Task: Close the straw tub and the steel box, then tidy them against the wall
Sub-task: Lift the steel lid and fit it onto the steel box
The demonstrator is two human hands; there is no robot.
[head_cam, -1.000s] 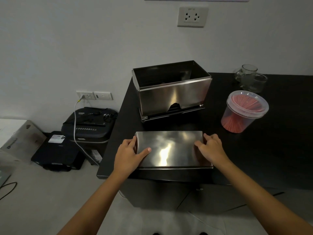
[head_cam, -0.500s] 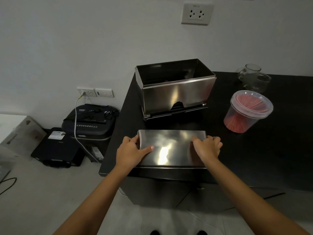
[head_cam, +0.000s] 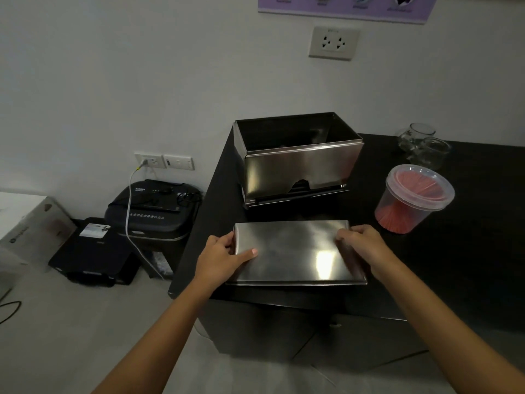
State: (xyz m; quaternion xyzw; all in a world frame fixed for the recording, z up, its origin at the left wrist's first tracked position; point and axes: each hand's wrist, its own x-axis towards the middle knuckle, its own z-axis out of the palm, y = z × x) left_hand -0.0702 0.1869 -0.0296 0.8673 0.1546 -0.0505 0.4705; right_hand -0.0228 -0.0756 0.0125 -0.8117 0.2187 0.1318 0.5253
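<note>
The steel box stands open-topped at the back left of the black counter, close to the wall. Its flat steel lid is near the counter's front edge, tilted slightly with its near edge raised. My left hand grips the lid's left end, thumb on top. My right hand grips its right end. To the right stands the clear straw tub, full of red straws, with its clear lid on top.
Two glass jars stand at the back right by the wall. Left of the counter, on the floor, are a black paper shredder plugged into a wall socket, a black flat device and a cardboard box.
Both hands have closed round the ends of the steel lid and lifted its near edge a little off the counter. The view has tilted upward.
</note>
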